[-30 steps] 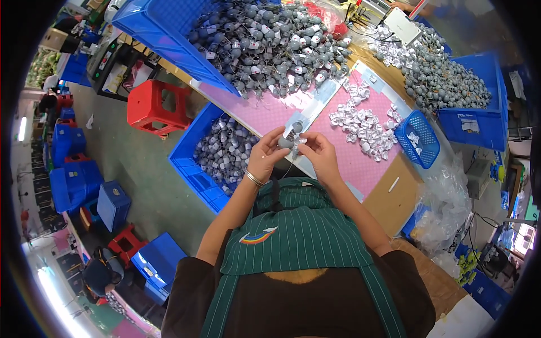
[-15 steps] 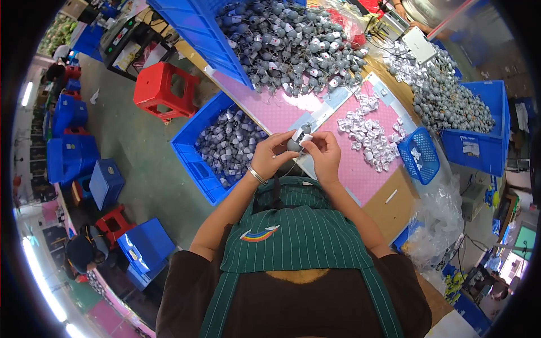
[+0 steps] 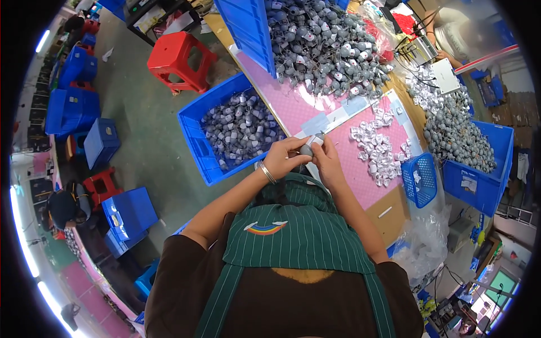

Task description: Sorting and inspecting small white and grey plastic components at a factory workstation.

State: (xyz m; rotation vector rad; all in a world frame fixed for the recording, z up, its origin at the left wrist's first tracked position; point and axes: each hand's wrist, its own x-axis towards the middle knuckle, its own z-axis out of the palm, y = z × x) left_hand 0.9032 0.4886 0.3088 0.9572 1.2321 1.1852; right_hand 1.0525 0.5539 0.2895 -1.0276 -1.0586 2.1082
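Note:
A small grey, rounded part (image 3: 306,150) with a white label wrapped on it is held between my two hands, above the table's near edge. My left hand (image 3: 283,160), below a silver bangle, closes its thumb and fingers on the grey body. My right hand (image 3: 331,162) pinches the white label side with thumb and fingertips. To the left, a blue bin (image 3: 194,143) holds many similar grey parts with white labels. Beyond my hands lies a large heap of grey parts (image 3: 327,48). Loose white labels (image 3: 378,151) are scattered on the pink mat (image 3: 352,169) at right.
A blue basket (image 3: 420,183) stands right of the labels, near a clear plastic bag (image 3: 420,239). Farther right, a blue crate (image 3: 479,188) is heaped with grey parts. A red stool (image 3: 172,56) stands on the floor at left. Another person's hand (image 3: 448,58) shows at far right.
The view has turned, shifting the surroundings. The grey part has tilted in my fingers, and my right fingers lie farther over its label.

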